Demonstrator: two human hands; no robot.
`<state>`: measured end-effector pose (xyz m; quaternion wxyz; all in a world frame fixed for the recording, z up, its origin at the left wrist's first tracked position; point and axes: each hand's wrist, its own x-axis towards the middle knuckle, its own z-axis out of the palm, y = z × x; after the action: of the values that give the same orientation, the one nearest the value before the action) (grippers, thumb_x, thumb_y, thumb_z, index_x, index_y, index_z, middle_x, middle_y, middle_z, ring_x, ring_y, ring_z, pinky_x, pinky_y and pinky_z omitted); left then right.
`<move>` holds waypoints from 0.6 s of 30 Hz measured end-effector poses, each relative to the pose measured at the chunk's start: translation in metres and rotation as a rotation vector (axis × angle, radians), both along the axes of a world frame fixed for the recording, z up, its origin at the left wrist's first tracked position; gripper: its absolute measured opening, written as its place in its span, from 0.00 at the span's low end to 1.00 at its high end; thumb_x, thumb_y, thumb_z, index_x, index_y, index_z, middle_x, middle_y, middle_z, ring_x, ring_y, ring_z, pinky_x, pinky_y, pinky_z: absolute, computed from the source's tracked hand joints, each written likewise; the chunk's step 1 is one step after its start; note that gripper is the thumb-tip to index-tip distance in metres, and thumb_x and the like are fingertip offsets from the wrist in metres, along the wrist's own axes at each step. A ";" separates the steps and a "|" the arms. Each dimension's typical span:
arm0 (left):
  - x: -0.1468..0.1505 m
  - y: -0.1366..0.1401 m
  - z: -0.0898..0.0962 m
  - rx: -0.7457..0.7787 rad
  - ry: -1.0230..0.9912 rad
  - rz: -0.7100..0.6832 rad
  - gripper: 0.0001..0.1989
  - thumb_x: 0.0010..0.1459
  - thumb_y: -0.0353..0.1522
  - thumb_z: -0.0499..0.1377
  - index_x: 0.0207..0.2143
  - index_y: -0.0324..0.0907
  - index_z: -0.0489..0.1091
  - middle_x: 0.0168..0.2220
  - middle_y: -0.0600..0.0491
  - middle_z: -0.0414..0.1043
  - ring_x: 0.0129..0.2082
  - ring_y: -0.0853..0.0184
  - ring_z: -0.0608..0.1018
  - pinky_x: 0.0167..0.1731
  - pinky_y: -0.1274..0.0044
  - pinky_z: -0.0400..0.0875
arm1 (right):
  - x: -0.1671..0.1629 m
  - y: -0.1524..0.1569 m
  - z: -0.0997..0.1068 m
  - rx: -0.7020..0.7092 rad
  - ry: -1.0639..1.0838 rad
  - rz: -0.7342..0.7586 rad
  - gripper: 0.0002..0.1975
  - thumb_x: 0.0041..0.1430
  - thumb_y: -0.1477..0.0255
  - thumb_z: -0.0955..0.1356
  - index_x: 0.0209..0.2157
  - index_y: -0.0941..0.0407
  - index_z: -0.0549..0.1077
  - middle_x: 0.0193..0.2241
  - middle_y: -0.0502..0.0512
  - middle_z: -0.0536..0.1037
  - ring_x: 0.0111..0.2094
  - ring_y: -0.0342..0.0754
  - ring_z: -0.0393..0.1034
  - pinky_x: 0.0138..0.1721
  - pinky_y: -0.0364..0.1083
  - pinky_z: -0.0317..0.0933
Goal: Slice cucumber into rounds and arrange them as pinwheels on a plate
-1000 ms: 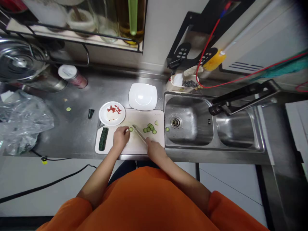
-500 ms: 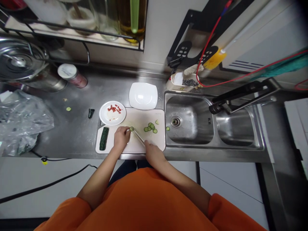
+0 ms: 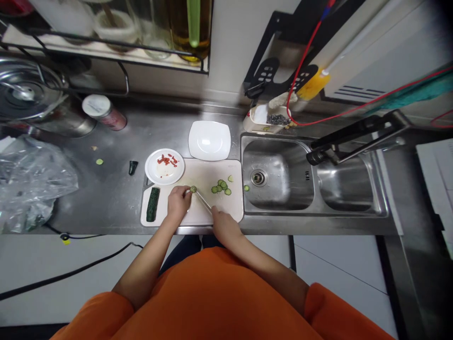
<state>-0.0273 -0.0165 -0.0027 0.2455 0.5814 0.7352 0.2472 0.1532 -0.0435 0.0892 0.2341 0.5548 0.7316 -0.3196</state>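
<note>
Over the middle of the white cutting board (image 3: 198,215), my left hand (image 3: 179,202) pinches a small cucumber slice (image 3: 193,189) with its fingertips. My right hand (image 3: 225,225) is closed round the handle of a knife (image 3: 204,201), and the blade's tip meets that slice. Several cut cucumber slices (image 3: 220,187) lie in a loose cluster on the board's right half. A dark green cucumber piece (image 3: 153,204) rests at the board's left end. At the upper left corner of the board, a round white plate (image 3: 150,175) holds small red pieces.
A white rectangular plate (image 3: 208,140) stands behind the board. To the right is a double steel sink (image 3: 279,177) with a black faucet (image 3: 318,156). A cucumber end (image 3: 132,167), a red can (image 3: 109,115) and a plastic bag (image 3: 38,174) are on the left counter.
The view has shifted very slightly. Both hands, the knife and the pinched slice keep nearly the same places on the board.
</note>
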 end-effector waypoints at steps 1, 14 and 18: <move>0.000 0.000 0.001 -0.001 0.000 -0.001 0.10 0.53 0.32 0.56 0.36 0.41 0.75 0.34 0.48 0.74 0.37 0.62 0.74 0.41 0.72 0.68 | -0.001 -0.001 -0.001 0.006 0.004 -0.001 0.19 0.61 0.82 0.54 0.52 0.58 0.59 0.37 0.62 0.76 0.41 0.51 0.72 0.38 0.45 0.62; 0.002 0.008 0.008 -0.122 -0.013 0.049 0.08 0.51 0.33 0.56 0.33 0.42 0.74 0.30 0.51 0.73 0.33 0.64 0.73 0.37 0.74 0.66 | 0.008 -0.008 0.003 -0.046 0.016 -0.033 0.20 0.59 0.83 0.55 0.50 0.58 0.62 0.38 0.63 0.76 0.43 0.53 0.71 0.39 0.46 0.61; 0.003 0.008 0.012 -0.149 -0.077 0.095 0.07 0.52 0.35 0.56 0.31 0.44 0.73 0.28 0.54 0.74 0.29 0.66 0.73 0.34 0.76 0.65 | 0.023 -0.010 0.011 -0.095 -0.004 -0.043 0.21 0.56 0.84 0.56 0.50 0.57 0.62 0.37 0.62 0.76 0.43 0.53 0.71 0.37 0.46 0.61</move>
<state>-0.0241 -0.0090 0.0090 0.3043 0.5162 0.7683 0.2251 0.1761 -0.0530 0.1000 0.2549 0.5592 0.7031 -0.3577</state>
